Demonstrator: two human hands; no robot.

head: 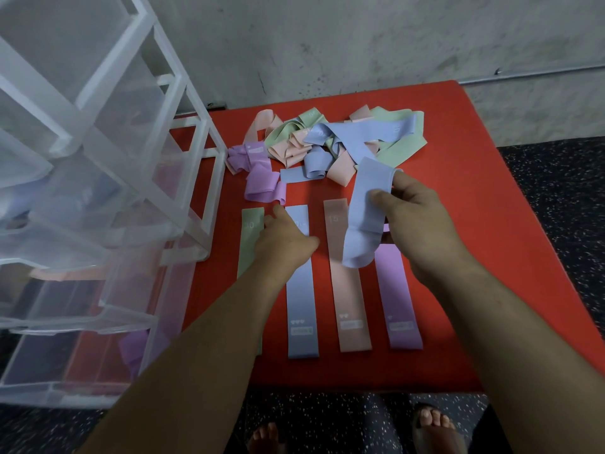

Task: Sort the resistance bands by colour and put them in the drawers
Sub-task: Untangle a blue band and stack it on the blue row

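Right hand [422,221] pinching a folded pale-blue fabric loop band [366,208] above the red square mat [474,224]; left hand [284,240], fingers straight, resting on a flat blue band [302,296] lying on the mat.

Right hand [422,221] pinches a folded blue band [366,208]; left hand [284,240] rests on the flat blue band [302,290]; tangled pile [327,139] at twelve o'clock

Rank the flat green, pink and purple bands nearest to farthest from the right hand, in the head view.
1. Purple band, just below the right hand.
2. Pink band, next strip left.
3. Green band, far left.
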